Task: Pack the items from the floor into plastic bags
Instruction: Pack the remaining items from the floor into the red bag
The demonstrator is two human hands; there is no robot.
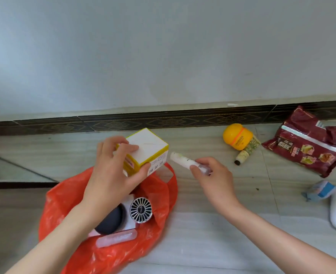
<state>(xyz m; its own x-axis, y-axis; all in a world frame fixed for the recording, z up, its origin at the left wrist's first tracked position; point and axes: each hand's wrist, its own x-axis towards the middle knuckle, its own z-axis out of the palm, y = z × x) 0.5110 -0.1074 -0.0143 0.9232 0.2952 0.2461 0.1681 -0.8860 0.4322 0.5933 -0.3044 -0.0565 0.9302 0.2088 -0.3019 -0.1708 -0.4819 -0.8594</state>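
My left hand (111, 171) grips a yellow and white box (149, 149) just above the mouth of a red plastic bag (64, 202) lying on the floor. Inside the bag lie a round black item (109, 220), a silver finned disc (141, 210) and a pale pink tube (116, 238). My right hand (212, 175) holds a white tube (181, 159) to the right of the box, its free end pointing toward the box.
To the right on the floor lie a yellow jar (237, 136), a small cream tube with a black cap (246, 153), a dark red snack bag (311, 145) and a blue and white bottle (333, 202). A dark patterned skirting (163, 120) runs along the wall.
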